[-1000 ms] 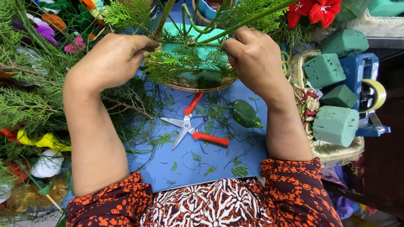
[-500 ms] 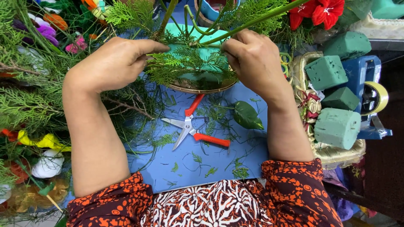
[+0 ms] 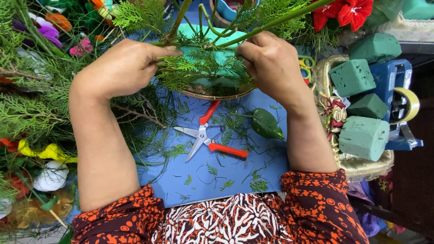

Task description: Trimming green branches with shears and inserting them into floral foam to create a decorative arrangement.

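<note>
Cedar sprigs [image 3: 199, 68] sit at the far middle of the blue counter [image 3: 217, 180], bunched over a green foam block in a shallow woven basket [image 3: 221, 94], and both your hands are on them.

Nearest you, green clippings lie scattered on the counter. Just beyond them the red-handled scissors [image 3: 209, 139] rest open, set down within reach so both hands are free, with a single dark leaf [image 3: 266, 124] to their right.

Farther out, your left hand [image 3: 124, 68] has its fingers closed on the sprigs' left side, seemingly steadying them. Your right hand [image 3: 271, 63] pinches them from the right, fingertips curled in together.

Spare green foam blocks [image 3: 361, 135] wait in a gold-trimmed tray on the right, loose cedar branches [image 3: 31, 113] pile up on the left, and red flowers [image 3: 348, 13] lie at the far right.
</note>
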